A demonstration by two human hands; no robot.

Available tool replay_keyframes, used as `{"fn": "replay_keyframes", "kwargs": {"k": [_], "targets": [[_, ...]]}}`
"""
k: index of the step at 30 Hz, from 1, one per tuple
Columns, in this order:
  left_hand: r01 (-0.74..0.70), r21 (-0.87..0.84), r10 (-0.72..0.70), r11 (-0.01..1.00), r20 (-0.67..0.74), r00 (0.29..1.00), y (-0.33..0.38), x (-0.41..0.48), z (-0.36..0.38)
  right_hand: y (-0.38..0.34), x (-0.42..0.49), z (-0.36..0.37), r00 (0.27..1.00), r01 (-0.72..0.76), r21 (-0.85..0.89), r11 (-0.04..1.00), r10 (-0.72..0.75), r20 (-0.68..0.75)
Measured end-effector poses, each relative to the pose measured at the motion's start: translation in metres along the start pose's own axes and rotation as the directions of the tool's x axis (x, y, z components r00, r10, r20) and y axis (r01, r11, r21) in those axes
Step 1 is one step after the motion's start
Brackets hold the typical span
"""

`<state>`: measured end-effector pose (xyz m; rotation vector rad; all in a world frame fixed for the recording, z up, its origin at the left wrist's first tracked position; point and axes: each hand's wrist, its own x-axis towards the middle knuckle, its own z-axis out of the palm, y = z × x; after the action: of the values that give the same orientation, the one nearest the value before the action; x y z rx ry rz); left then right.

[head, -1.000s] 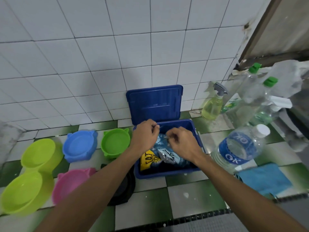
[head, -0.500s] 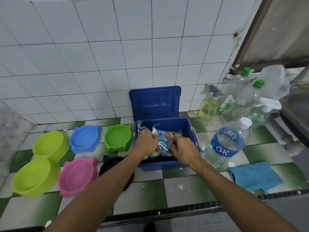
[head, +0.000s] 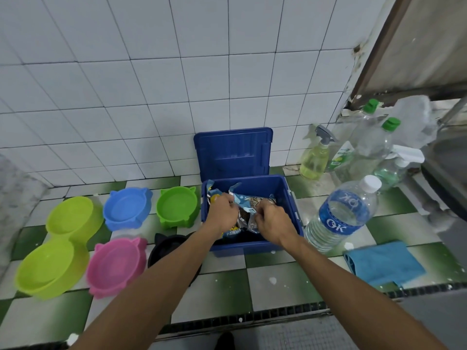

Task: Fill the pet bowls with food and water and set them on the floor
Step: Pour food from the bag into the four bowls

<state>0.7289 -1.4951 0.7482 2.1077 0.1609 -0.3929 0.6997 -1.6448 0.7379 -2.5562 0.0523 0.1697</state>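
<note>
A blue storage box [head: 290, 198] stands open on the tiled counter, its lid [head: 233, 151] leaning on the wall. Inside lies a blue foil pet food bag [head: 246, 202]. My left hand [head: 223, 214] and my right hand [head: 274, 219] both pinch the bag's top, close together. Left of the box sit a blue bowl [head: 127, 208], a green bowl [head: 177, 207], a pink bowl [head: 116, 266], a lime double bowl [head: 56, 245] and a black bowl [head: 164, 248], partly hidden by my left arm. A large water bottle [head: 343, 214] leans to the right of the box.
A blue cloth [head: 384, 263] lies at the right front. Spray bottles [head: 316, 157] and green-capped clear bottles [head: 371, 137] crowd the back right corner near a metal sink edge [head: 444, 157]. A dark drain strip [head: 252, 317] runs along the counter's front edge.
Both hands have dropped lower into the box and gathered the bag's top between them. The view has tilted and pulled back, so the bowls show more fully.
</note>
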Motion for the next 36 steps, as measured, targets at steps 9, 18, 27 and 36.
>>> {"fn": "replay_keyframes", "kwargs": {"k": [9,18,27,36], "targets": [[0.154,-0.096,-0.154,0.983,0.002,0.988,0.020,0.009,0.009,0.016,-0.007,-0.009,0.990,-0.004,0.223,0.975,0.036,-0.140],[0.253,-0.043,-0.250,0.966,0.058,0.966,0.031,0.019,0.028,0.018,-0.011,-0.012,0.987,-0.044,0.253,0.966,0.080,-0.136],[0.297,-0.084,-0.291,0.951,0.079,0.954,0.030,0.036,0.036,0.019,-0.009,-0.013,0.962,-0.106,0.396,0.912,0.195,-0.190],[0.130,-0.109,-0.129,0.985,0.021,0.991,0.025,0.027,0.020,0.009,-0.007,-0.010,0.966,-0.177,0.257,0.950,0.217,-0.138]]}}
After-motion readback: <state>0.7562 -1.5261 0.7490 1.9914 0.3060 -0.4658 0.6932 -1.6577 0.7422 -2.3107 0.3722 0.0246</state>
